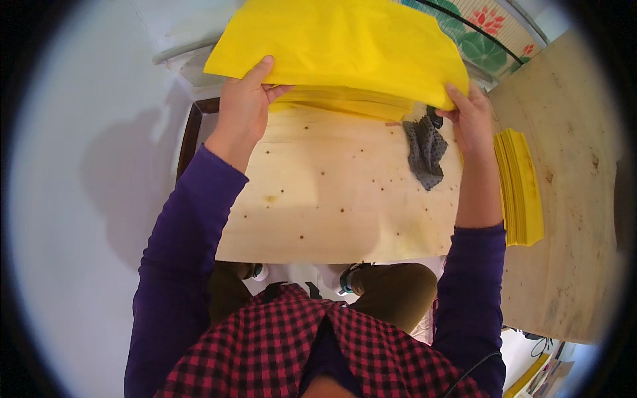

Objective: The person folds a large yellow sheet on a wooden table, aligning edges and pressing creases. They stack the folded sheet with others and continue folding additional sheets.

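A wide yellow fabric sheet [345, 43] is stretched between my two hands above the far side of the wooden table [312, 192]. My left hand [245, 99] pinches its near left edge, thumb on top and fingers beneath. At the near right corner, my right hand [468, 113] grips the sheet between thumb and fingers. Partly hidden below the sheet lies a stack of yellow sheets [345, 103] on the table. A dark grey dotted cloth [426, 151] lies crumpled close to my right hand, beside a small black object [434, 117] that I cannot make out.
Right of my right forearm, another yellow stack [521, 189] rests on a second wooden surface [564, 199]. A white wall [86, 199] borders the left side. Beyond the table hangs a panel with painted red flowers and green leaves [488, 33]. My knees are below the table's near edge.
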`<state>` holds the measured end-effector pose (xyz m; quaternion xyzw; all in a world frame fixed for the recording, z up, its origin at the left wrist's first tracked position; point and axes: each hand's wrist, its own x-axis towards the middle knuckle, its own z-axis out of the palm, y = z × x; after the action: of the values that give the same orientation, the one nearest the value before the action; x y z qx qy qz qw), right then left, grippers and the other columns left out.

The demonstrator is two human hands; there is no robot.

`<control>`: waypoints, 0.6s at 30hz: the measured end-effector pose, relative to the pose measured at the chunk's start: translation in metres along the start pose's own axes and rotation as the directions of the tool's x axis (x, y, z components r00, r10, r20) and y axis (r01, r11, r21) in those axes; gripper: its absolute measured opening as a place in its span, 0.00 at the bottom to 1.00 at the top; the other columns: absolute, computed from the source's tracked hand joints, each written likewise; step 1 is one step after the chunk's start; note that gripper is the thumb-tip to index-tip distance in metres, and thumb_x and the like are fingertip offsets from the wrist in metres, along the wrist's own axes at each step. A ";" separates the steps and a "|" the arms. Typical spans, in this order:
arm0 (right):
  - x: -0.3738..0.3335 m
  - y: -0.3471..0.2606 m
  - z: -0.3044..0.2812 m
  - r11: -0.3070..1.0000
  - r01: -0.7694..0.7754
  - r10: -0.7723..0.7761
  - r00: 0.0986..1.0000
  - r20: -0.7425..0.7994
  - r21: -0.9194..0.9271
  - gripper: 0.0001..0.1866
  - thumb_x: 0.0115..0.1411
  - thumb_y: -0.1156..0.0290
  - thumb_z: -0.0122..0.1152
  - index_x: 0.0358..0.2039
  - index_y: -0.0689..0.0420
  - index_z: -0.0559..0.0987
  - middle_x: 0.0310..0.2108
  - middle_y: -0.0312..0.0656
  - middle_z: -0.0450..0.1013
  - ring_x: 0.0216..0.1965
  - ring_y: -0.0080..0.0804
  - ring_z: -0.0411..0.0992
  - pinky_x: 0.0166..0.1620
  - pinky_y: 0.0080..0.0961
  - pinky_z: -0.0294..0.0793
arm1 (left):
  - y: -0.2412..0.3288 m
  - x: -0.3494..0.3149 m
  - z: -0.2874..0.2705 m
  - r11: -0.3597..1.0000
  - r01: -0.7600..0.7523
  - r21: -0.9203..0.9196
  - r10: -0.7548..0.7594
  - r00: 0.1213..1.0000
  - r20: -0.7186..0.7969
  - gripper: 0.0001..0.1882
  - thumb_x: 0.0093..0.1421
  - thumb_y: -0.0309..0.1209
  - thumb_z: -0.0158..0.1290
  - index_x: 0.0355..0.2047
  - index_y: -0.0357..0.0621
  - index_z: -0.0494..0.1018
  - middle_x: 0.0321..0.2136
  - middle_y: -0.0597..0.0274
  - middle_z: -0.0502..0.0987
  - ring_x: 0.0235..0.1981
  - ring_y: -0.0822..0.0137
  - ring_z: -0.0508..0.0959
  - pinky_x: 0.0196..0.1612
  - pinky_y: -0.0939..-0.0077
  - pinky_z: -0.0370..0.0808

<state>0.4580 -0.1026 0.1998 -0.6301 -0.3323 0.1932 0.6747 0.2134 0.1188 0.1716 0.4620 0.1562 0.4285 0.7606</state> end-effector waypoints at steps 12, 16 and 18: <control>0.114 0.123 -0.013 0.892 -0.195 0.205 0.979 -0.020 -0.408 0.20 0.57 0.66 0.61 0.49 0.62 0.74 0.36 0.38 0.75 0.31 0.26 0.73 0.32 0.21 0.73 | -0.111 0.089 -0.043 0.939 0.342 -0.045 -0.344 0.920 -0.189 0.14 0.64 0.26 0.48 0.49 0.39 0.65 0.44 0.53 0.73 0.43 0.54 0.76 0.45 0.63 0.78; 0.131 0.156 -0.027 0.808 -0.114 0.118 0.993 -0.030 -0.579 0.24 0.53 0.62 0.65 0.47 0.64 0.75 0.37 0.42 0.76 0.34 0.30 0.75 0.36 0.23 0.74 | -0.120 0.091 -0.049 0.926 0.376 -0.038 -0.375 0.902 -0.214 0.14 0.63 0.27 0.49 0.49 0.38 0.65 0.43 0.52 0.73 0.42 0.53 0.76 0.44 0.63 0.78; 0.135 0.168 -0.034 0.689 -0.139 0.096 0.990 -0.101 -0.711 0.27 0.51 0.58 0.67 0.46 0.65 0.76 0.38 0.45 0.77 0.35 0.33 0.75 0.38 0.23 0.74 | -0.118 0.089 -0.052 0.929 0.369 -0.033 -0.369 0.910 -0.188 0.15 0.63 0.29 0.51 0.48 0.36 0.65 0.41 0.51 0.73 0.39 0.53 0.77 0.42 0.64 0.79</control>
<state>0.6037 -0.0135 0.0635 -0.8678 -0.3213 0.0737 0.3717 0.2922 0.1947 0.0598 0.3823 0.3137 0.3192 0.8084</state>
